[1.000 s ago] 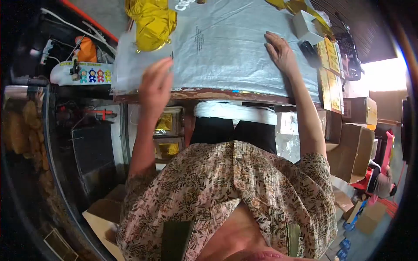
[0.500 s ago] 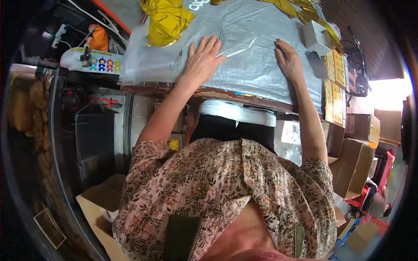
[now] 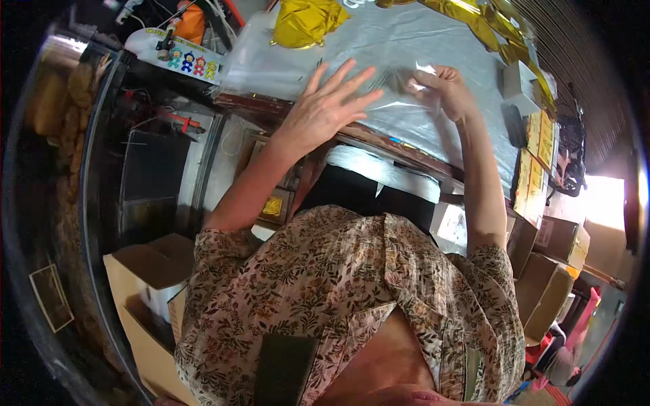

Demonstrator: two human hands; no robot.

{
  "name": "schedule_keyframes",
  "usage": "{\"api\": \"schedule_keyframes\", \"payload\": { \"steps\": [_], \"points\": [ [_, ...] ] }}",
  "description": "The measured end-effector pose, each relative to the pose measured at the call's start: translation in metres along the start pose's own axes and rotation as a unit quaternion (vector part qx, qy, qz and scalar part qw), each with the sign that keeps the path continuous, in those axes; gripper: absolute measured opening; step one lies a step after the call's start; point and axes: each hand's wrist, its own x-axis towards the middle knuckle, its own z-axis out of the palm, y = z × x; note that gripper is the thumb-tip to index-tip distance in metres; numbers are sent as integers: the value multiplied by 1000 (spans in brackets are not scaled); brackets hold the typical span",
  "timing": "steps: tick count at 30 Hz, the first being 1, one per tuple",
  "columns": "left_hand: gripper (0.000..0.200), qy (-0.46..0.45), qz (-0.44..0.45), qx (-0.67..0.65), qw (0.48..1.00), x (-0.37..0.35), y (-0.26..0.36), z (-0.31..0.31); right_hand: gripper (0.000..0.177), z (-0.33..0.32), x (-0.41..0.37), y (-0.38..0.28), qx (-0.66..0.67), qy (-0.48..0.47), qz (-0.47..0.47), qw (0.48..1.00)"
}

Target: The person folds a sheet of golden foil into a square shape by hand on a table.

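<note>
My left hand (image 3: 330, 107) is raised over the near edge of the table, its fingers spread with nothing in them. Above the sheet, my right hand (image 3: 447, 91) is pinched. Bright glints at its fingertips look like a thin shiny strip (image 3: 426, 70), blurred by motion. Clear plastic sheeting (image 3: 393, 47) covers the tabletop, wrinkled and reflecting light. A crinkled gold foil piece (image 3: 308, 24), like a flat balloon, lies beyond my left hand. More gold foil (image 3: 477, 27) stretches along the far right.
On the right stand a small white box (image 3: 520, 86) and yellow printed boxes (image 3: 535, 162). At the left are a skateboard deck (image 3: 177, 57) with cartoon figures and an open cardboard box (image 3: 135, 298). A person (image 3: 565, 358) shows at the far lower right.
Both hands have lifted from the plastic sheet, where they lay flat. My left hand came nearer to me; my right hand has closed into a pinch. The view has shifted and turned slightly.
</note>
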Motion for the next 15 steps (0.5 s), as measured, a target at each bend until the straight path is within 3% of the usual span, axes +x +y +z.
{"api": "schedule_keyframes", "payload": {
  "steps": [2,3,4,5,6,7,9,11,13,14,15],
  "points": [
    [72,8,-3,13,1000,-15,-3,-12,23,23,-1,-16,19,-23,-13,999],
    [82,99,-129,-102,981,-22,-5,-18,23,38,1,-22,17,-25,-17,999],
    [94,186,-247,-215,926,-28,-10,-24,22,53,5,-26,79,8,-46,996],
    [94,190,-244,-214,927,-35,-21,-26,21,71,6,-33,141,42,-73,986],
    [98,221,-377,-427,791,-44,-34,-26,20,93,6,-39,154,81,-68,982],
    [102,234,-479,-606,591,-51,-43,-29,20,103,10,-38,167,79,-56,981],
    [96,213,-464,-628,587,-54,-57,-38,20,122,31,-19,205,93,-59,973],
    [90,188,-452,-649,582,-60,-76,-46,11,152,40,-11,156,114,-51,980],
    [69,146,-496,-532,671,-64,-104,-52,17,178,43,-17,165,80,-10,983],
    [56,157,-516,-484,689,-64,-116,-56,20,177,53,-7,151,59,-18,987],
    [56,159,-510,-485,692,-57,-126,-53,24,170,66,5,49,71,-65,994]
  ]
}}
